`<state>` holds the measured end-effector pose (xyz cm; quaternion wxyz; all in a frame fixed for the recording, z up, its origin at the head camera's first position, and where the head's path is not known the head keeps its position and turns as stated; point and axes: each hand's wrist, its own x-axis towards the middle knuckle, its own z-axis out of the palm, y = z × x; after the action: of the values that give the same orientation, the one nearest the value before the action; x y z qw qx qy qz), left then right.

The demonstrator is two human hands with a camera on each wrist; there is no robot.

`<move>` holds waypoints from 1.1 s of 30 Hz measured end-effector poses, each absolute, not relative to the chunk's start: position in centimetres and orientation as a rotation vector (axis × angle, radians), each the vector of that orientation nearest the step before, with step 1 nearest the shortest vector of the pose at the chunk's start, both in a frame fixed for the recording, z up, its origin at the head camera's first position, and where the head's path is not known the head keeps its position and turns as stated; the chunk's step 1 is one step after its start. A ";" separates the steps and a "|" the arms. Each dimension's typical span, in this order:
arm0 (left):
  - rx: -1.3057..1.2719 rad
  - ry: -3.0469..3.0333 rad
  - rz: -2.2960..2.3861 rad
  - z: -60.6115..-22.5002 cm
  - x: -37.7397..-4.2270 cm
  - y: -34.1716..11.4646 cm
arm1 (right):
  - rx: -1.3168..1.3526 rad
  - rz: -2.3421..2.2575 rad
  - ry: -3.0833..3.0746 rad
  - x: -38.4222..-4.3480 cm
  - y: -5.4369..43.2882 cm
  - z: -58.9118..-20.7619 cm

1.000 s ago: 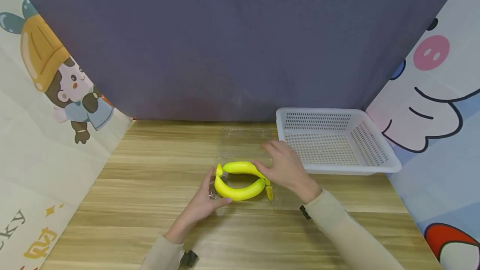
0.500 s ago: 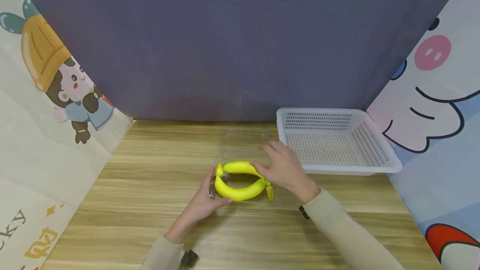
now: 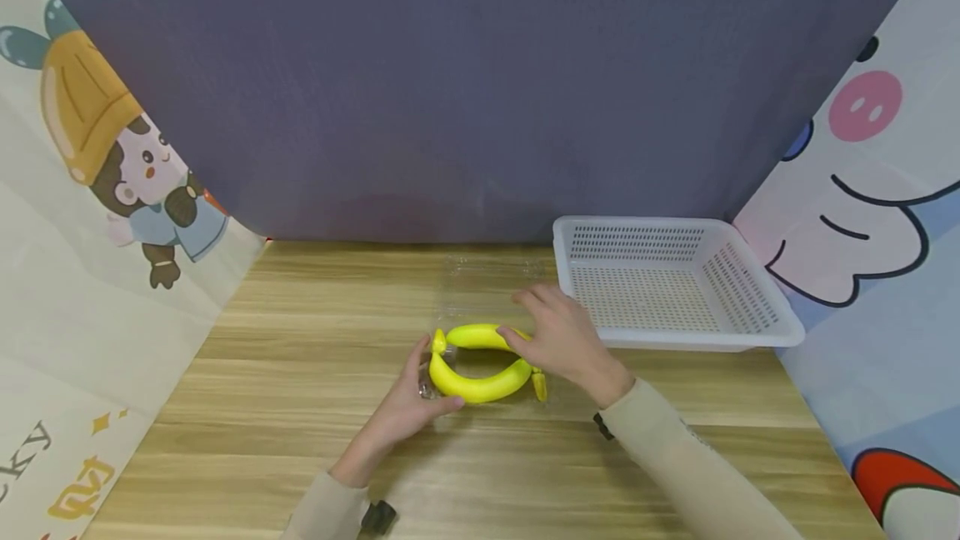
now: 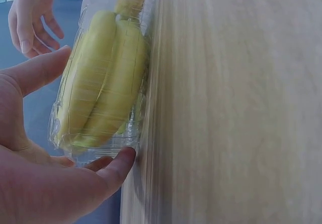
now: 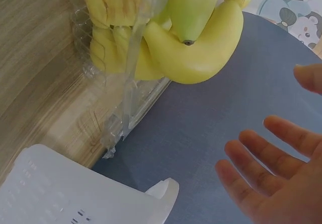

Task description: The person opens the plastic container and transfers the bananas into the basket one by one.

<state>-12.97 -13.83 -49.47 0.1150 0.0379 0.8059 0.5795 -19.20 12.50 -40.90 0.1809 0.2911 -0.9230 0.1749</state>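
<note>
Several yellow bananas (image 3: 483,386) lie in a clear plastic clamshell box on the table. In the head view its clear lid (image 3: 491,286) is folded back, away from the person. My left hand (image 3: 408,405) holds the box's left end, with the thumb along the near side and the fingers at the end wall. The box wall (image 4: 103,146) shows close by in the left wrist view. Over the right end of the bananas, my right hand (image 3: 558,340) hovers with loosely bent fingers and nothing in them. It hides part of the far banana. The right wrist view shows the fingers spread apart.
A white perforated basket (image 3: 757,338) stands at the back right, close to the right hand. The wooden table (image 3: 315,340) meets a dark grey backdrop (image 3: 450,107), with printed cartoon cloths on both sides.
My right hand has shifted slightly left, over the bananas. The left hand, the box and the basket stay in place.
</note>
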 end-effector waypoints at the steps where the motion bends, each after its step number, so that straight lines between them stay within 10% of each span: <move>1: 0.111 2.363 1.699 -49.4 -13.0 -13.8 | 0.819 0.487 -2.617 -19.2 12.4 -40.9; 33: 0.103 2.348 1.719 -49.1 -12.8 -13.7 | 0.789 0.444 -2.780 -19.4 10.9 -44.0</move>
<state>-12.85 -13.74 -49.06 0.1148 0.0351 0.8011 0.5864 -19.43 10.87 -43.99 0.1086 0.2682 -0.9452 0.1510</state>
